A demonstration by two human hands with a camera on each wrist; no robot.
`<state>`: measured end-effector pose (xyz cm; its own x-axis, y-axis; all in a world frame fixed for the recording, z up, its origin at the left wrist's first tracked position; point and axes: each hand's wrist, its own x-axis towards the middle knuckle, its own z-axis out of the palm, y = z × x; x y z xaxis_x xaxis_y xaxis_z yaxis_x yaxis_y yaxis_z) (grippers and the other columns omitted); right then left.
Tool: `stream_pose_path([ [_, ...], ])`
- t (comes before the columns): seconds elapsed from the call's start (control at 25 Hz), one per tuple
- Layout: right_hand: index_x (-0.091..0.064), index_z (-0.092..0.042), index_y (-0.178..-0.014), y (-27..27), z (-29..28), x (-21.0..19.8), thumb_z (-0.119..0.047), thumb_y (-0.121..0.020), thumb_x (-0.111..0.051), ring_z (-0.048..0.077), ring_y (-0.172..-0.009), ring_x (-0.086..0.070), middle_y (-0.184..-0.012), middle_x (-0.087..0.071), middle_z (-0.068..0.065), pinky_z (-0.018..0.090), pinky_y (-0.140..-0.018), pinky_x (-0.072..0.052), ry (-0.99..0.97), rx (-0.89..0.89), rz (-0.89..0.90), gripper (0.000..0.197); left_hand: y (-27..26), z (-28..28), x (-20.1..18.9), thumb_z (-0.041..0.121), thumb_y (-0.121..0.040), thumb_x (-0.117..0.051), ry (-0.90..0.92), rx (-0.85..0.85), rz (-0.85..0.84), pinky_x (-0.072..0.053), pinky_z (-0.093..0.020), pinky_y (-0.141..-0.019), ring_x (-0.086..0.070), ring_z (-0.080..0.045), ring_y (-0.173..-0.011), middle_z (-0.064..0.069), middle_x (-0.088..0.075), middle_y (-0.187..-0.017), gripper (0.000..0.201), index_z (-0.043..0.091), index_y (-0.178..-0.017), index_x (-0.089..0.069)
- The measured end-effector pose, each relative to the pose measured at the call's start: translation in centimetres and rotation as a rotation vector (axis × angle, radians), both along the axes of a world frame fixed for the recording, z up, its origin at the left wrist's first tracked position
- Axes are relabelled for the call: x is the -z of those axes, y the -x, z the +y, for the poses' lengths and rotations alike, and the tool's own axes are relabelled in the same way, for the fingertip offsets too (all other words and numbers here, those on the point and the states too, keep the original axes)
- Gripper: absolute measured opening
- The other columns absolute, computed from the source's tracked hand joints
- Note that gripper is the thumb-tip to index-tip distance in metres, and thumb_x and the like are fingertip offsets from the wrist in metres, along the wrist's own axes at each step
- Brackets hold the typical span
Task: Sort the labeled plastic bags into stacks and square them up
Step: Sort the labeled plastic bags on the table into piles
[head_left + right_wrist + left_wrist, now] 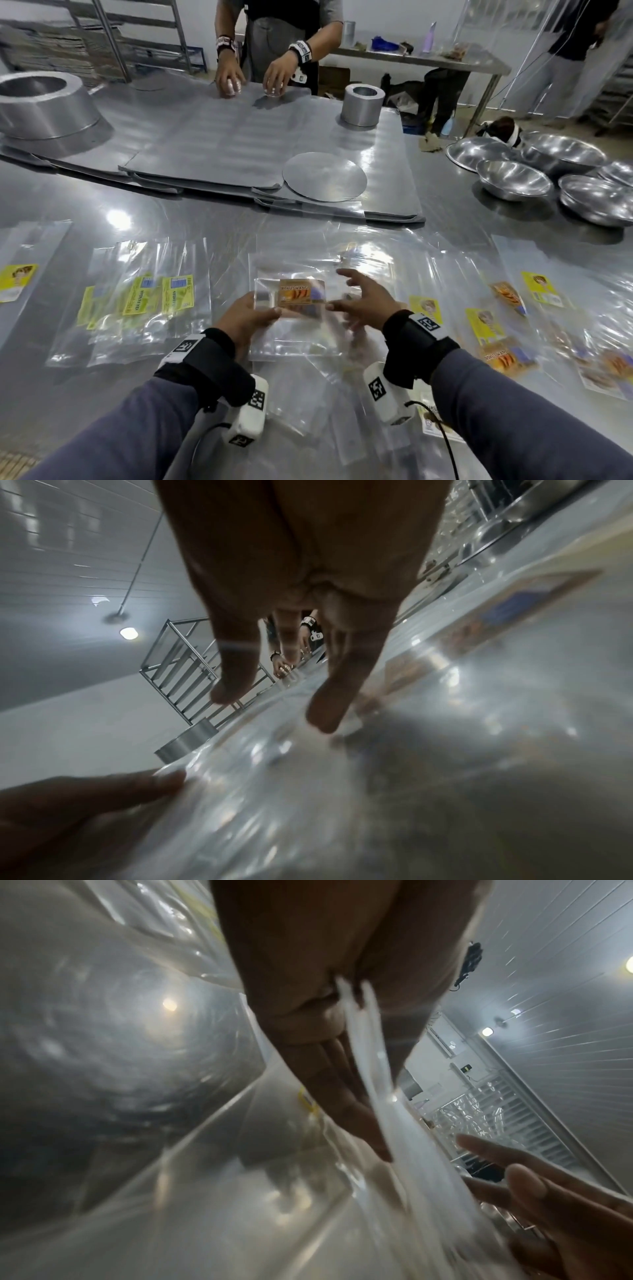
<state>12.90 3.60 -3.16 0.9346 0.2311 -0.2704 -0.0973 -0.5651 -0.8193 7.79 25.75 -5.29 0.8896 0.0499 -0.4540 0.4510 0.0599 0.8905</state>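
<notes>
Pinching the orange-label bags (297, 301) at frame centre, left hand (245, 313) keeps the stack steady; right hand (363, 301) hovers spread wide at its right edge, likely to square it

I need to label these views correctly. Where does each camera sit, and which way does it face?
Head: on the head, looking down at the table; both forearms, left hand, right hand.
Left wrist: along the left hand gripping the orange-label bags.
Right wrist: along the right hand's spread fingers.
Shared: both wrist views show the other hand and the bags.
</notes>
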Motion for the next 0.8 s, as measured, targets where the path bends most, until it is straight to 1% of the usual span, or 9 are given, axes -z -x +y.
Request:
stream_pose_path([
  [0.04, -0.045, -0.020, -0.133, -0.4, -1.1, -0.3, -0.024, -0.073, -0.079, 0.019, -0.087, -0.055, -0.131, -0.048, 0.009, 0.022, -0.060, -0.052, 0.072, 0.074, -0.050, 0.069, -0.1, 0.1, 0.1, -0.009, -0.081, -0.061, -0.011, -0.009, -0.018, -0.048, -0.027, -0.070, -0.060, -0.027, -0.082, -0.021, -0.063, -0.097, 0.040, -0.004, -0.119, -0.052],
  [0.12, -0.045, -0.011, -0.130, -1.3, -4.0, -0.6, -0.032, -0.073, -0.078, 0.024, -0.103, -0.055, -0.130, -0.049, 0.013, 0.031, -0.082, -0.049, 0.320, 0.184, -0.068, 0.069, -0.2, 0.5, -0.1, -0.021, -0.081, -0.047, -0.027, 0.017, -0.017, -0.046, -0.025, -0.059, -0.057, -0.021, -0.070, -0.019, -0.062, -0.089, 0.039, -0.004, -0.116, -0.053],
  [0.2, -0.039, -0.004, -0.130, -1.8, -6.6, -0.3, -0.041, -0.070, -0.079, 0.032, -0.118, -0.047, -0.131, -0.045, 0.016, 0.037, -0.095, -0.043, 0.555, 0.223, 0.008, 0.081, -0.4, 1.1, -0.3, -0.026, -0.078, -0.042, -0.077, 0.050, -0.010, -0.047, -0.027, -0.061, -0.059, -0.021, -0.071, -0.014, -0.066, -0.083, 0.040, -0.002, -0.107, -0.056],
  [0.28, -0.035, -0.001, -0.130, -1.6, -7.1, 0.4, -0.042, -0.068, -0.080, 0.034, -0.121, -0.044, -0.130, -0.043, 0.017, 0.037, -0.097, -0.039, 0.691, 0.225, 0.051, 0.087, -0.3, 1.3, -0.8, -0.027, -0.077, -0.040, -0.115, 0.101, -0.003, -0.047, -0.026, -0.064, -0.060, -0.021, -0.071, -0.008, -0.069, -0.071, 0.039, 0.002, -0.093, -0.060],
  [0.36, -0.035, -0.002, -0.128, -1.5, -6.5, 1.4, -0.033, -0.070, -0.080, 0.034, -0.120, -0.044, -0.129, -0.044, 0.017, 0.037, -0.096, -0.040, 0.701, 0.226, 0.041, 0.080, -0.3, 1.8, -0.7, -0.027, -0.077, -0.039, -0.134, 0.108, -0.003, -0.046, -0.026, -0.065, -0.059, -0.021, -0.070, -0.007, -0.068, -0.068, 0.040, 0.005, -0.087, -0.060],
  [0.48, -0.032, -0.005, -0.131, -1.6, -5.6, 2.0, -0.020, -0.076, -0.073, 0.034, -0.117, -0.048, -0.124, -0.052, 0.018, 0.039, -0.096, -0.043, 0.634, 0.195, 0.016, 0.070, -0.5, 2.2, -0.6, -0.026, -0.078, -0.041, -0.107, 0.089, 0.000, -0.046, -0.028, -0.066, -0.058, -0.023, -0.074, -0.015, -0.064, -0.082, 0.039, 0.001, -0.102, -0.056],
  [0.56, -0.036, -0.009, -0.133, -1.3, -5.6, 1.4, -0.019, -0.078, -0.071, 0.032, -0.119, -0.046, -0.127, -0.049, 0.016, 0.039, -0.099, -0.041, 0.594, 0.189, -0.053, 0.066, -0.4, 2.3, -0.7, -0.025, -0.079, -0.041, -0.089, 0.092, 0.005, -0.048, -0.028, -0.065, -0.059, -0.022, -0.074, -0.016, -0.064, -0.085, 0.040, 0.001, -0.106, -0.055],
  [0.68, -0.044, -0.017, -0.133, 0.5, -5.1, 0.0, -0.034, -0.079, -0.072, 0.027, -0.123, -0.040, -0.132, -0.041, 0.010, 0.033, -0.100, -0.036, 0.551, 0.043, -0.150, 0.064, -0.5, 2.3, -0.9, -0.024, -0.080, -0.040, -0.079, 0.099, 0.000, -0.052, -0.025, -0.059, -0.059, -0.021, -0.069, -0.016, -0.064, -0.083, 0.039, 0.004, -0.104, -0.055],
  [0.8, -0.042, -0.027, -0.132, 3.5, -3.4, 0.1, -0.055, -0.058, -0.079, 0.028, -0.123, -0.036, -0.134, -0.037, 0.004, 0.035, -0.100, -0.035, 0.710, -0.251, -0.136, 0.088, -0.9, 2.7, -0.6, -0.024, -0.080, -0.040, -0.092, 0.094, -0.005, -0.051, -0.026, -0.058, -0.057, -0.023, -0.070, -0.018, -0.062, -0.085, 0.040, 0.002, -0.109, -0.052],
])
